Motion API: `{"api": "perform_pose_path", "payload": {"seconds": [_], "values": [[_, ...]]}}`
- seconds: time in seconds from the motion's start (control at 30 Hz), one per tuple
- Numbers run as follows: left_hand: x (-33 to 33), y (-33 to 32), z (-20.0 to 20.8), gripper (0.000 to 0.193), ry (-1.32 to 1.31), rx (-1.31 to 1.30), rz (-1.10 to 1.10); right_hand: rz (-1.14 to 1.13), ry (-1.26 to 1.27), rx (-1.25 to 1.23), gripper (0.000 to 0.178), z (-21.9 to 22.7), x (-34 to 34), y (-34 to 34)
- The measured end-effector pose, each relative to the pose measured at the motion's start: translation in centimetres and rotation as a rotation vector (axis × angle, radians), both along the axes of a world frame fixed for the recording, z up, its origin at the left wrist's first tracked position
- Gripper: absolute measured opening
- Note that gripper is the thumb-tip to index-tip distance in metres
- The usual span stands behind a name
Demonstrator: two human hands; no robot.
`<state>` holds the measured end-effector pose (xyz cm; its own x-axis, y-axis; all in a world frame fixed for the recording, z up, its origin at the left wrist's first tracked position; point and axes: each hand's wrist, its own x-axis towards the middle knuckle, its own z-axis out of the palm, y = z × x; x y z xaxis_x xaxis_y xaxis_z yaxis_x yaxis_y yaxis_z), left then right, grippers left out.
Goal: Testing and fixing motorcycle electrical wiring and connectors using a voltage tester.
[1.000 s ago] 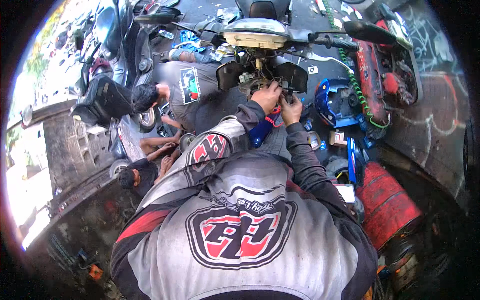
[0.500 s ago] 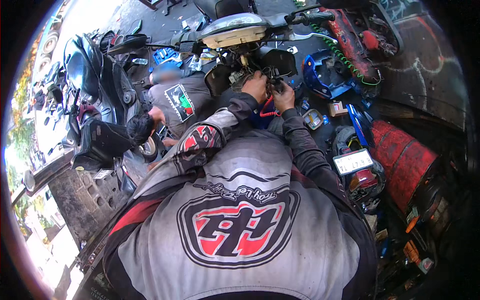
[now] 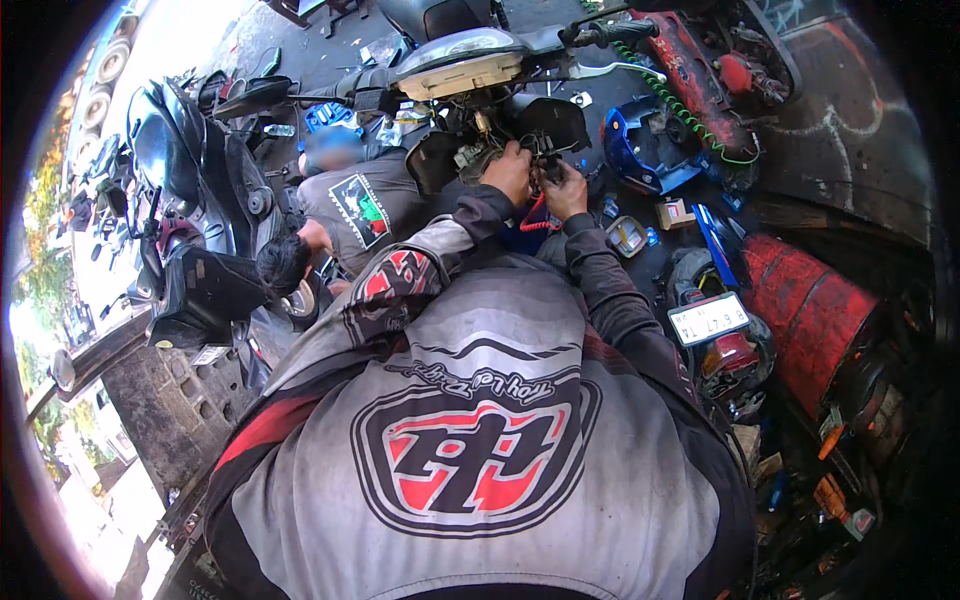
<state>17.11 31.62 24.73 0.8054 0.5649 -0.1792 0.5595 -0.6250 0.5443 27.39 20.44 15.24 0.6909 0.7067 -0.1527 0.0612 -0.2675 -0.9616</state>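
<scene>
Both of my hands work at the opened front of a motorbike, under its headlight. My left hand has its fingers bent in among the exposed wires. What its fingertips pinch is too small to make out. Close beside it, my right hand is closed around a small dark part whose kind I cannot tell. Just below the hands hangs a red coiled cord. Dark side panels flank the wiring.
A co-worker in a grey shirt crouches at the left, near a black scooter. To the right lie a blue fairing, a plastic tray and a small cardboard box. Beyond them are a red drum and a green coiled hose.
The view has shifted slightly. My hands stay at the wiring in nearly the same pose, with only small finger movement.
</scene>
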Motion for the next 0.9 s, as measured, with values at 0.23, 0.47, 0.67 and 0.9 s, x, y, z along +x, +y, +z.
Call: {"api": "perform_pose_path", "payload": {"seconds": [0.23,0.47,0.67,0.9], "values": [[0.1,0.4,-0.7,0.022,0.004,0.039,0.003,0.068,-0.016,-0.017,0.03,-1.3,0.5,-0.1],[-0.1,0.6,-0.5,0.022,0.059,0.042,0.002,0.077,0.019,0.001,0.039,-0.3,0.3,-0.5],[0.1,0.6,-0.4,0.022,0.047,0.047,-0.07,0.105,-0.18,-0.038,0.035,1.4,0.5,-0.5],[-0.1,0.4,0.1,0.021,-0.009,0.053,-0.078,0.052,-0.034,0.072,0.032,0.9,-0.1,-0.2]]}}
